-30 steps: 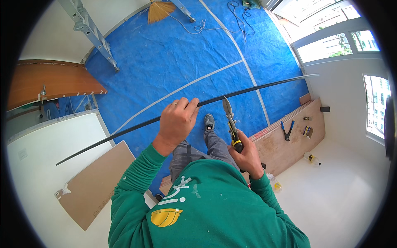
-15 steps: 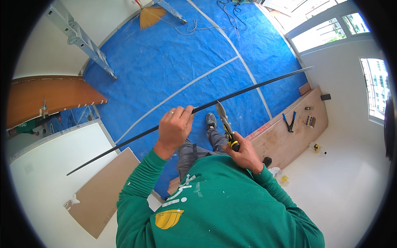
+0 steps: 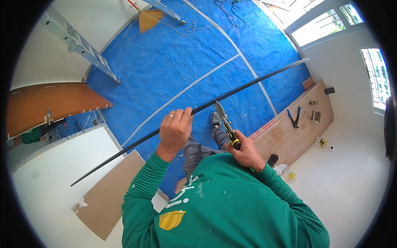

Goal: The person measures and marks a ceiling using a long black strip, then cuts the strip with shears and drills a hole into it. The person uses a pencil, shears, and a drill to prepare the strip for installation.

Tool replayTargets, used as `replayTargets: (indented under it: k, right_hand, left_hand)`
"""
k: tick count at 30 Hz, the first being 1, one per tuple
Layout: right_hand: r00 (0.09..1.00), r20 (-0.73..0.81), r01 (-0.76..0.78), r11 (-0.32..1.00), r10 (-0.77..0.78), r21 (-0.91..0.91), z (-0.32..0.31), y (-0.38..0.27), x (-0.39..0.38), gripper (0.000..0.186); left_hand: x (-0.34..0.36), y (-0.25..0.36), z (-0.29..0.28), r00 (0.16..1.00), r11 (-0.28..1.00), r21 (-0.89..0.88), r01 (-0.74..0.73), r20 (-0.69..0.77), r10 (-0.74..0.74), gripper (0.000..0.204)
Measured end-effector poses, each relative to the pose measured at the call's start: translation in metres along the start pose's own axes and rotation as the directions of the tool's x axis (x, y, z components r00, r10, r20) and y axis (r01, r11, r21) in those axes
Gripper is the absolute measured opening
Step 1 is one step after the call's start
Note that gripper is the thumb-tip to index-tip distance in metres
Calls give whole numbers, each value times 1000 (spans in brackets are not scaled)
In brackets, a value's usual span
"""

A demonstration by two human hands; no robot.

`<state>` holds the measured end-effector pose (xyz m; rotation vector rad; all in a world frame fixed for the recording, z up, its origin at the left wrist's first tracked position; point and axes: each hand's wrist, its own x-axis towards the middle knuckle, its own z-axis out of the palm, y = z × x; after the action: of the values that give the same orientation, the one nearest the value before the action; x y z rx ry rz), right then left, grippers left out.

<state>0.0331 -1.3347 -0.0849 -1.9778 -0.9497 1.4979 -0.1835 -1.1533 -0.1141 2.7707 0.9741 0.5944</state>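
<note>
While my left hand (image 3: 174, 133) grasps the dark strip (image 3: 244, 87) near its middle, the strip's long axis slants from lower left to upper right above the blue sheet (image 3: 173, 53), jutting past that hand both ways. My right hand (image 3: 247, 153) is wrapped around snips (image 3: 227, 125), their tip by the strip's near edge; touching or not, I cannot tell.

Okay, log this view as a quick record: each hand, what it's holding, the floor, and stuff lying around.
Left hand: gripping a long dark strip
Right hand: holding yellow-and-black snips by the handles
Contact: unclear whether the snips touch the strip
Floor: blue sheet with pale lines
Right side: wooden boards bearing a blue-handled tool and small box
Upper left: broom, ladder
</note>
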Motion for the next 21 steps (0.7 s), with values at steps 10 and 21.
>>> replayTargets:
  k: [10,21]
  right_hand:
    - [999,-26,-18,1000,19,16,8,8,0,39]
    - [997,-73,24,997,-19,76,23,33,5,41]
  left_hand:
    - [-6,3,3,1000,999,41,2,23,-3,28]
    - [-17,13,8,993,995,47,90,78,-94,25]
